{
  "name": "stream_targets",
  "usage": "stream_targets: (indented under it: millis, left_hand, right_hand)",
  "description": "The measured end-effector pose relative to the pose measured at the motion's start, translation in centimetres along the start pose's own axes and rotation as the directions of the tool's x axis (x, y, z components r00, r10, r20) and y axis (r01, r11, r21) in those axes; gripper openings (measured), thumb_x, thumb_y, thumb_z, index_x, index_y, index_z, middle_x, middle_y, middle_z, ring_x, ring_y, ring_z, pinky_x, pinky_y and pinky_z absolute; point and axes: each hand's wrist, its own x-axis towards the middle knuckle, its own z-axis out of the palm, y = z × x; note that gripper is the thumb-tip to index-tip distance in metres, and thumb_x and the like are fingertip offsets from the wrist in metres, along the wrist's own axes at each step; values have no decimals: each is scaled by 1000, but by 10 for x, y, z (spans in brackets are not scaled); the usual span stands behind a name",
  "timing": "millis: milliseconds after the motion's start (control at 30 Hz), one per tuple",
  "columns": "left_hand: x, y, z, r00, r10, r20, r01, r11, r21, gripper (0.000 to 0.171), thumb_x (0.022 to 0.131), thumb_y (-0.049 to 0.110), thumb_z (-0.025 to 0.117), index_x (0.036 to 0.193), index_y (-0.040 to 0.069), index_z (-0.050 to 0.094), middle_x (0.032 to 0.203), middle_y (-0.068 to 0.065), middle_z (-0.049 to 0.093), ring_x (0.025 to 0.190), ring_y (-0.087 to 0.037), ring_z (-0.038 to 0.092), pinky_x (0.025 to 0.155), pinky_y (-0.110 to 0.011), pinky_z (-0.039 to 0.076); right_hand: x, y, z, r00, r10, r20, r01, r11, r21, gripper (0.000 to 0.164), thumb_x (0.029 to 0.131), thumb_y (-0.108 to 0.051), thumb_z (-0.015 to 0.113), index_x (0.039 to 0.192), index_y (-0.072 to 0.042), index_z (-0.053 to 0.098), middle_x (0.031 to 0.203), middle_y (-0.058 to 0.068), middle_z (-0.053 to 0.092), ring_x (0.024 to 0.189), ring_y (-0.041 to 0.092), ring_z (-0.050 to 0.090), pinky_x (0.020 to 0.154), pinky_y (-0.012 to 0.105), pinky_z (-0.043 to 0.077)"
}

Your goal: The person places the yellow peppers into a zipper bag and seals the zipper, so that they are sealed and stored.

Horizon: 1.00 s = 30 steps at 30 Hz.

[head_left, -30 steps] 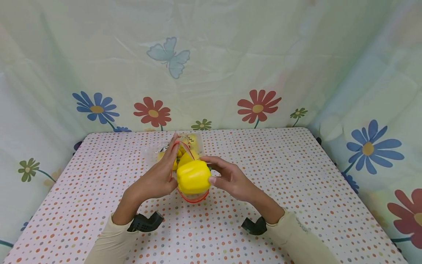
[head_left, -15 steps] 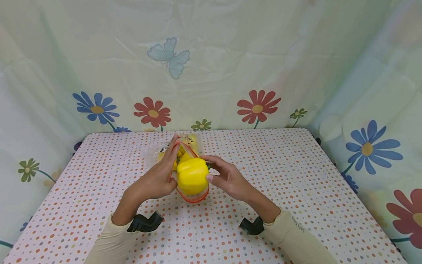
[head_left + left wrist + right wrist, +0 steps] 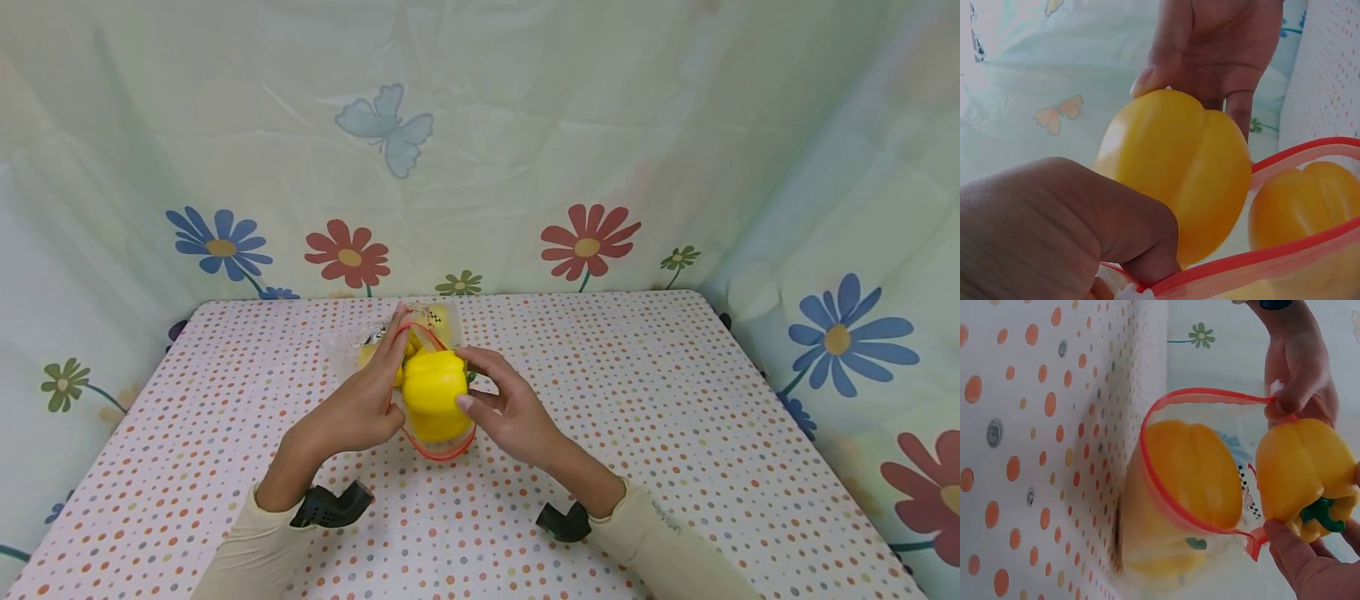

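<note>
My right hand (image 3: 517,417) holds a yellow bell pepper (image 3: 433,379) by its green-stemmed end, thumb and fingertips on its sides. The pepper is above the mouth of a clear zip bag with a red rim (image 3: 442,457). My left hand (image 3: 358,410) pinches the rim of this bag at its left side, thumb curled over it, other fingers stretched away. In the right wrist view the bag's red rim (image 3: 1150,465) gapes wide, and another yellow bell pepper (image 3: 1194,472) lies inside. Lower down, more yellow shows blurred through the plastic.
Behind the hands lies another clear printed package (image 3: 435,321) with yellow things in it, partly hidden by the left hand. A dotted cloth covers the table (image 3: 637,375). A flowered curtain (image 3: 480,167) hangs along the back and sides.
My right hand has moved left and slightly away from me with the pepper, now showing yellow beneath it in the bag. The left hand has stayed in place.
</note>
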Motion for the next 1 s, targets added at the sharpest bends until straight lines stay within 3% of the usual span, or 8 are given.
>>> stream_targets:
  millis: [233, 400, 567, 667, 800, 900, 1000]
  left_hand:
    - [1, 1, 2, 1000, -4, -12, 4, 1000, -4, 106, 70, -19, 59, 154, 1, -3, 159, 4, -23, 147, -23, 3, 92, -33, 50]
    - [1, 2, 2, 999, 8, -32, -7, 1000, 10, 106, 70, -18, 59, 154, 0, -3, 159, 1, -23, 147, -24, 4, 92, -32, 49]
    - [1, 3, 1, 999, 10, -41, -9, 1000, 10, 105, 70, -18, 58, 154, 0, -2, 159, 3, -24, 147, -24, 5, 89, -29, 51]
    - [1, 4, 2, 999, 1, -42, -1, 1000, 3, 105, 71, -19, 58, 154, 0, -1, 159, 5, -24, 147, -24, 6, 86, -28, 53]
    - [2, 4, 4, 999, -18, -38, 18, 1000, -11, 106, 70, -20, 60, 155, 2, -1, 158, 10, -25, 146, -26, 14, 65, -23, 55]
    - [2, 5, 4, 999, -19, -37, 18, 1000, -16, 107, 70, -20, 60, 155, 2, -1, 158, 10, -25, 144, -28, 19, 54, -22, 51]
    - [1, 5, 4, 999, -13, -39, 13, 1000, -13, 108, 70, -20, 60, 155, 3, -3, 158, 8, -24, 142, -30, 22, 52, -22, 49]
  right_hand:
    - [2, 3, 8, 998, 33, -44, -35, 999, -41, 54, 93, 4, 60, 143, -7, 45, 145, 7, 38, 130, 24, 42, 100, 35, 44]
    - [4, -1, 14, 997, 38, -63, -43, 996, -74, 54, 92, 4, 61, 143, -6, 45, 146, 7, 37, 132, 23, 40, 101, 37, 43]
    - [5, -21, 19, 996, 32, -82, -40, 994, -104, 53, 91, 8, 60, 141, 3, 43, 146, 18, 36, 131, 32, 41, 101, 46, 41]
    - [7, -30, 21, 994, 22, -103, -35, 992, -125, 53, 91, 9, 60, 140, 6, 43, 145, 21, 35, 129, 35, 42, 100, 49, 41]
    - [10, -31, 22, 991, 17, -135, -37, 988, -148, 53, 89, 8, 62, 139, 7, 44, 143, 22, 35, 128, 36, 43, 100, 51, 41]
    - [12, -15, 23, 989, -7, -148, -17, 987, -160, 54, 87, 7, 65, 138, 6, 46, 142, 22, 35, 129, 36, 42, 103, 49, 38]
    - [14, 4, 24, 988, -50, -144, 25, 985, -173, 56, 85, 7, 68, 138, 3, 48, 143, 19, 35, 130, 33, 42, 107, 45, 35]
